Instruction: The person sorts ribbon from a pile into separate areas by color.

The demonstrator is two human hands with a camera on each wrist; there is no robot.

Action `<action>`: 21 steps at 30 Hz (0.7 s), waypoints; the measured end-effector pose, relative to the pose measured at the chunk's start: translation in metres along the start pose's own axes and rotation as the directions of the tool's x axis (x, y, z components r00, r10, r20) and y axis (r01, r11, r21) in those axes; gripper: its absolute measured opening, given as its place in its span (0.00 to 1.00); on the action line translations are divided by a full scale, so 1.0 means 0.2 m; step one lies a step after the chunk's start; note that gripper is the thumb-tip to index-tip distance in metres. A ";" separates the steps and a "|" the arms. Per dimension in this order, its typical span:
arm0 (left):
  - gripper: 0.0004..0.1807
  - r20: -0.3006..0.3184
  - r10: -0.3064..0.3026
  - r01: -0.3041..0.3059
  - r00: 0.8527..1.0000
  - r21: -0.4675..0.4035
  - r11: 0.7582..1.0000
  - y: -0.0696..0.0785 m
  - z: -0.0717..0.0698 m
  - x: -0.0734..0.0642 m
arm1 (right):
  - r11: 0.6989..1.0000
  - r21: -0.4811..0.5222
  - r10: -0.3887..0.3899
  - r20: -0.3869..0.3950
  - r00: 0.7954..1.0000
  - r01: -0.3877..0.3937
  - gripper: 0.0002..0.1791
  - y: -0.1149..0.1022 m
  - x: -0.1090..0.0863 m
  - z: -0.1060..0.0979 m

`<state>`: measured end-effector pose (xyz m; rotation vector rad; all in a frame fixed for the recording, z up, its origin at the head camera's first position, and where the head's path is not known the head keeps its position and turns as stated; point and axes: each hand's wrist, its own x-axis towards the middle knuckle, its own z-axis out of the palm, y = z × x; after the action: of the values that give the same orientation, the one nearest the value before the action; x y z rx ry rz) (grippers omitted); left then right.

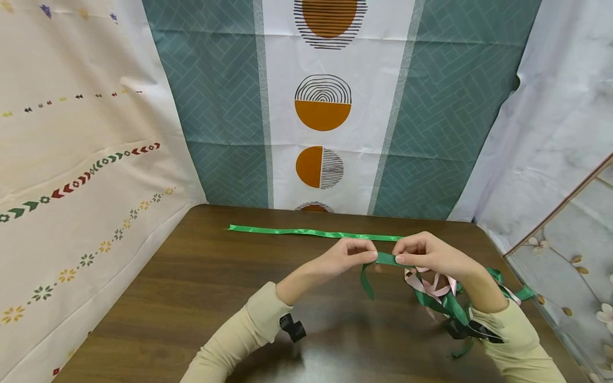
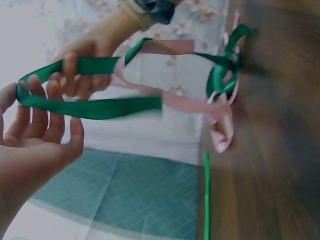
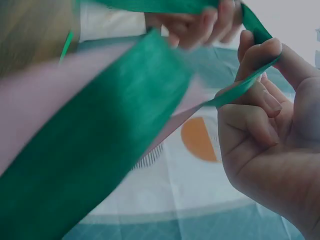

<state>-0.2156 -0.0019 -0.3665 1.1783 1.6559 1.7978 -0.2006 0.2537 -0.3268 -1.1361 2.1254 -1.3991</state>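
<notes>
A dark green ribbon (image 1: 386, 259) is stretched between both hands above the table. My left hand (image 1: 349, 256) pinches it near one end, and a short tail hangs below the fingers. Close on the right, my right hand (image 1: 438, 258) pinches the same ribbon between thumb and fingers. From there it runs down to a loose tangle of green and pink ribbon (image 1: 433, 290) under the right wrist. In the left wrist view, pink ribbon (image 2: 185, 103) loops beside the green. A broad green band (image 3: 105, 135) crosses close in front of the right wrist camera, blurred.
Behind the hands, a bright green ribbon (image 1: 287, 231) lies nearly straight along the back of the brown table (image 1: 206, 298). Patterned cloths hang at the back (image 1: 225, 106), left (image 1: 86, 159) and right (image 1: 541, 138) of the table. A black wrist device (image 1: 292, 327) sits under the left sleeve.
</notes>
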 end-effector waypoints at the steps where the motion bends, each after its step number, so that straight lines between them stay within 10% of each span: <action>1: 0.13 -0.010 0.008 -0.009 1.000 -0.031 0.999 0.01 -0.01 -0.01 | 1.000 -0.010 0.004 -0.018 1.000 -0.004 0.09 0.01 -0.01 -0.01; 7: 0.17 -0.033 0.040 -0.043 0.999 -0.090 0.995 0.03 -0.12 -0.07 | 0.983 0.138 -0.103 -0.103 0.989 0.117 0.18 0.10 -0.14 -0.12; 13: 0.22 -0.036 0.014 -0.015 0.999 -0.036 0.999 0.02 -0.19 -0.12 | 0.866 0.380 -0.316 -0.089 0.945 0.326 0.24 0.20 -0.29 -0.25; 21: 0.18 -0.050 -0.048 0.051 0.998 0.072 0.996 0.05 -0.32 -0.20 | 0.844 0.472 -0.214 -0.136 0.967 0.253 0.24 0.25 -0.45 -0.36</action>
<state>-0.2438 -0.0729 -0.3642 1.1230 1.7764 1.7616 -0.2145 0.3765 -0.3509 -1.1661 1.5656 -1.9768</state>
